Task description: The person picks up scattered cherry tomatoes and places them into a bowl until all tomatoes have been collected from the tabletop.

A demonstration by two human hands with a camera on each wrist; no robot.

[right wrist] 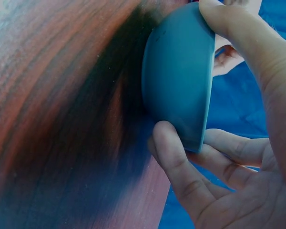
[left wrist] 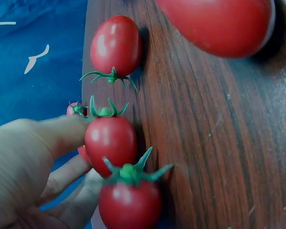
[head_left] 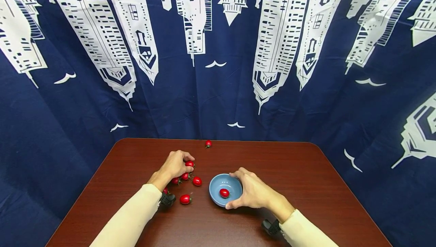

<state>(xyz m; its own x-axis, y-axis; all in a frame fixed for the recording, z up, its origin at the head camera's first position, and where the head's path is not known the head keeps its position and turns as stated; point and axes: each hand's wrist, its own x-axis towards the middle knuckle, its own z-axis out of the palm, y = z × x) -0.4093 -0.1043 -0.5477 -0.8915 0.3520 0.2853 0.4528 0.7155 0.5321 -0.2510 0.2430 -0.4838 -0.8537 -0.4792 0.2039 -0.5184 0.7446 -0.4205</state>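
My left hand reaches over a group of cherry tomatoes and pinches one red cherry tomato between thumb and fingers. In the left wrist view that tomato is mostly hidden behind the thumb. Other tomatoes lie close by: one to its right and another nearer the front. My right hand grips a small blue bowl from the right, thumb on the near side of the rim and fingers on the far side. Inside the bowl lies a single tomato.
A lone tomato sits by the far edge of the brown wooden table. Behind the table hangs a dark blue cloth printed with white buildings. The left wrist's black strap device is beside a partly hidden tomato.
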